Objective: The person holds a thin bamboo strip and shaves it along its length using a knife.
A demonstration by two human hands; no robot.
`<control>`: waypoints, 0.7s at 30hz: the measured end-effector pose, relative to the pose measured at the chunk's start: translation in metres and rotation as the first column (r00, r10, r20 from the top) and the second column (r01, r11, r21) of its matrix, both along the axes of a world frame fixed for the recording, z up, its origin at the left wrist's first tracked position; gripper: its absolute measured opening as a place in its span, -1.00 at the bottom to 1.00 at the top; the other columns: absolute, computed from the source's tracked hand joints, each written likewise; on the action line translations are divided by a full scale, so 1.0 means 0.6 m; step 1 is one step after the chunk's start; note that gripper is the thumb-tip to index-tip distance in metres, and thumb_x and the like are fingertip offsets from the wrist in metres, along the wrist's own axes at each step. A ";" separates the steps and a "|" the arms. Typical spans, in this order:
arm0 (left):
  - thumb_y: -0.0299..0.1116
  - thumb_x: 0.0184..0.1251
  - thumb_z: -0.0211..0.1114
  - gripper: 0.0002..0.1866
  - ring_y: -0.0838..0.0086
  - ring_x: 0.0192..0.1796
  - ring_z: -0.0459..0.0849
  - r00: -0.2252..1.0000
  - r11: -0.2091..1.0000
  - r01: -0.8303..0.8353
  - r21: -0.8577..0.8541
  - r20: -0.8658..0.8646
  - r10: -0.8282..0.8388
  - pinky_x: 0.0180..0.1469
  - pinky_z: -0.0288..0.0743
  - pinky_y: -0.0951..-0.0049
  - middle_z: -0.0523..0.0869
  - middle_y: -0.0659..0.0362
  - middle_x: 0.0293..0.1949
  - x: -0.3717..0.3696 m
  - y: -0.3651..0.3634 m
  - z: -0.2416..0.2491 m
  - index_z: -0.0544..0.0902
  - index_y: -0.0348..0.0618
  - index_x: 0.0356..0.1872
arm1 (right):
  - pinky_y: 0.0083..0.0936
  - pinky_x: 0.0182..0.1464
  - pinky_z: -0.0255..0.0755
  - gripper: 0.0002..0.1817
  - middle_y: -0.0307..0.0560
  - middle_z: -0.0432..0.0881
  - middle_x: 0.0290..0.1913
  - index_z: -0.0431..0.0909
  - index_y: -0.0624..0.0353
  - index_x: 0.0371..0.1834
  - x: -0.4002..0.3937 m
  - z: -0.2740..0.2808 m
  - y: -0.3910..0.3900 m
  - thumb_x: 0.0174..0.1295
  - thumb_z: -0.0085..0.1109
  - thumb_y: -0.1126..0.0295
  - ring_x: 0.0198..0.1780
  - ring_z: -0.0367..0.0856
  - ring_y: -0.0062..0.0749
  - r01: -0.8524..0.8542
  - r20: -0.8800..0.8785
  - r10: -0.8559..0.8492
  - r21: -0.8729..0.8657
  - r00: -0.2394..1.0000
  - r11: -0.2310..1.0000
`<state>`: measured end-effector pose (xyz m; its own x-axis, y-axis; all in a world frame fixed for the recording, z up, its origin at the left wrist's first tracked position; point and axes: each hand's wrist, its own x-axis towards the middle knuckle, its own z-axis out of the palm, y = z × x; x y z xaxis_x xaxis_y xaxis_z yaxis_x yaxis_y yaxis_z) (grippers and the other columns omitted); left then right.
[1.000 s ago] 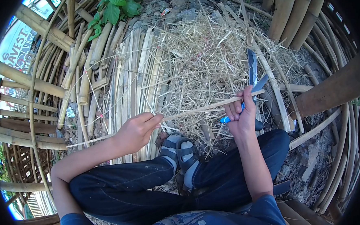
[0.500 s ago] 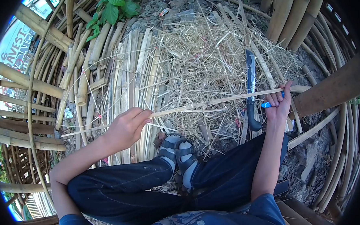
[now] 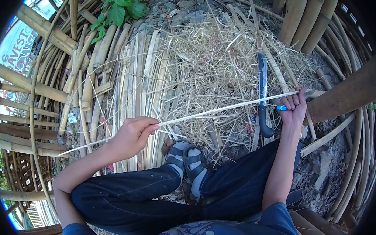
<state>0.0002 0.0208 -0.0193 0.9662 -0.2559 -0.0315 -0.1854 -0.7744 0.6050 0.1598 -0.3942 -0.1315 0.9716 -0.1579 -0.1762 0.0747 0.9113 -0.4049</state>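
Note:
A long, thin bamboo strip (image 3: 218,109) slants across in front of me, rising to the right. My left hand (image 3: 134,134) pinches it between thumb and fingers, and its free end pokes out beyond my wrist at left. At the strip's right end, my right hand (image 3: 294,109) is closed around a blue-handled tool (image 3: 283,108), with the strip running against the fingers. Most of that tool is hidden by the hand; a greyish tip that may be its blade shows past the fingers. Beneath the strip, beside my right hand, lies a machete (image 3: 263,85) with a dark handle.
A heap of bamboo shavings (image 3: 216,63) covers the ground ahead. Split bamboo slats (image 3: 141,76) lie side by side at left. A thick bamboo pole (image 3: 346,94) leans in at right, near my right hand. My sandalled feet (image 3: 188,158) rest at the heap's near edge.
The strip has turned and now looks narrower and straighter. My right hand has shifted slightly right, and less of the blue handle shows. My left hand has stayed nearly in place.

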 end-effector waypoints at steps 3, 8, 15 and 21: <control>-0.46 0.32 0.22 -0.82 0.10 -0.40 0.63 0.991 0.999 -0.017 -0.032 -0.136 0.013 -0.32 0.49 0.26 0.63 -0.04 -0.40 0.003 0.007 0.009 0.62 -0.38 -0.17 | -0.75 -0.71 -0.01 -0.69 -0.45 0.19 -0.71 0.45 0.16 -0.28 0.004 -0.006 -0.022 0.40 0.06 0.11 -0.75 0.05 -0.76 0.064 -0.037 -0.067 -0.080 0.997 0.995; -0.49 0.32 0.23 -0.83 0.26 -0.44 0.62 0.985 0.976 0.149 0.160 0.059 -0.160 -0.37 0.45 0.37 0.61 0.01 -0.41 0.005 0.022 0.023 0.62 -0.35 -0.13 | -0.73 -0.68 0.02 -0.66 -0.42 0.25 -0.67 0.42 0.14 -0.23 0.014 -0.027 -0.066 0.39 0.06 0.05 -0.72 0.10 -0.74 0.158 -0.119 -0.180 -0.179 0.976 0.971; -0.50 0.36 0.17 -0.82 0.23 -0.52 0.57 0.988 0.987 0.074 0.144 0.127 -0.093 -0.42 0.43 0.34 0.58 0.00 -0.48 0.010 0.018 0.023 0.61 -0.36 -0.10 | -0.65 -0.61 0.10 -0.62 -0.27 0.40 -0.53 0.39 0.12 -0.25 -0.041 0.032 0.078 0.44 -0.05 0.00 -0.63 0.22 -0.63 0.156 -0.289 -0.263 -0.345 0.921 0.926; -0.45 0.46 0.07 -0.78 0.56 -0.53 0.48 0.967 0.992 -0.111 -0.066 -0.236 0.092 -0.44 0.37 0.47 0.58 0.13 -0.55 0.006 -0.012 0.024 0.63 -0.36 -0.10 | -0.70 -0.57 0.24 -0.74 -0.25 0.48 -0.56 0.44 0.15 -0.29 -0.136 0.053 0.235 0.46 -0.04 0.20 -0.63 0.35 -0.65 -0.483 -0.069 0.529 -0.519 0.846 0.705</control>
<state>0.0039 0.0134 -0.0052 0.9557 -0.1675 -0.2421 0.0445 -0.7307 0.6813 0.0782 -0.2530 -0.0999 0.9380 0.3191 -0.1355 -0.2859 0.4911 -0.8229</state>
